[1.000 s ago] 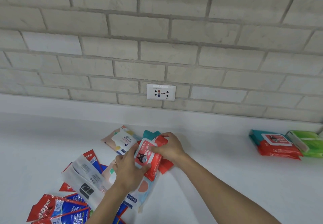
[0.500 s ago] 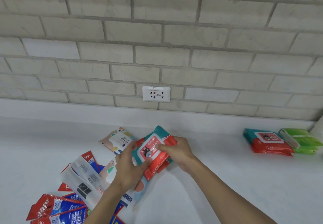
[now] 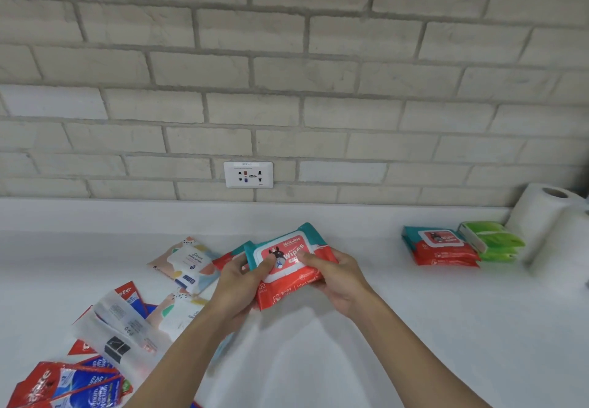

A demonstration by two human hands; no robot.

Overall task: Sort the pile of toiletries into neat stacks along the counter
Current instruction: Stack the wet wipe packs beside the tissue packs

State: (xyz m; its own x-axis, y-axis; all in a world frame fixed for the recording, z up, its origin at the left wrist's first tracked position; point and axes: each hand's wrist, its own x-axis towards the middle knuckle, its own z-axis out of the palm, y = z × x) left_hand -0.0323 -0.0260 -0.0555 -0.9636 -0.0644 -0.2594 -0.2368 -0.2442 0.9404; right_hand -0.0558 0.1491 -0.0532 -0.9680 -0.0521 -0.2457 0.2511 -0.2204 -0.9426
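**Wipes pack in both hands, bound for the stack at 3 o'clock**

Starting at your left, the unsorted pile [image 3: 165,309] lies at 8 o'clock from your hands. It has toothpaste packs [image 3: 63,385] at the near corner, a white sachet [image 3: 121,324] across them, and a pastel wipes pack [image 3: 188,261] further back at 10 o'clock.

Your left hand [image 3: 236,283] grips the left end of the red-and-teal wipes pack [image 3: 287,261], thumb on the label. Your right hand [image 3: 338,280] grips the right end the same way, so both hands are closed on this 1 pack. You hold it label up, seemingly just off the counter [image 3: 382,360], below the wall socket [image 3: 248,174] at 12 o'clock.

At 3 o'clock, well apart, sits the matching red stack [image 3: 439,246]. A green stack [image 3: 492,240] touches its right side, and a paper roll [image 3: 541,216] stands beyond that.

The pick looks done, and the carry is the step in hand. Next, move the pack to 3 o'clock and lay it square on the red stack with edges lined up. The pack looks soft, so it may slide if it lands skewed.

1 second ago the pack stood tilted on end against the pile. Now it is level, turned label up and clear of the pile. Your view has swung right too, and the paper roll has come into it.
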